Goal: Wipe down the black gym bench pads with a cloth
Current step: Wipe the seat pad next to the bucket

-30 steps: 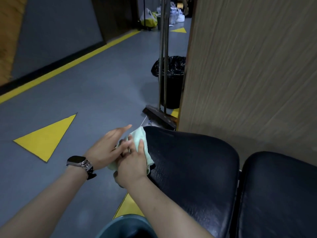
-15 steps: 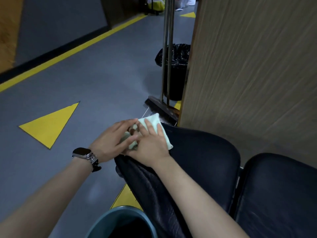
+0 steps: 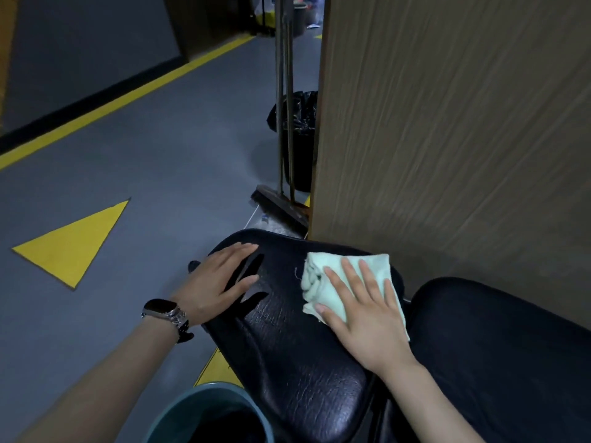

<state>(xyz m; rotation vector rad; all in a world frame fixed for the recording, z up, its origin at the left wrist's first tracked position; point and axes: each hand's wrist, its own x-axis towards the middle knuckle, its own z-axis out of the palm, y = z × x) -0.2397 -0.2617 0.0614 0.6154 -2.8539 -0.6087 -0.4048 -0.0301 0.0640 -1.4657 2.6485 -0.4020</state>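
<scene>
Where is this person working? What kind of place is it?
Probably a gym or fitness hall. The hands work on black padded bench pads, the grey floor has yellow triangle markings and a yellow line, and a broom and lined bin stand nearby for cleaning.

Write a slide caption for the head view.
Right hand presses a green cloth flat on the black bench pad; left hand steadies it.

A grey floor [image 3: 153, 161] is carrying yellow triangles [image 3: 73, 241]; a wood-grain partition [image 3: 447, 123] is standing beside a black-lined bin [image 3: 300, 139] and broom [image 3: 279, 206].
</scene>
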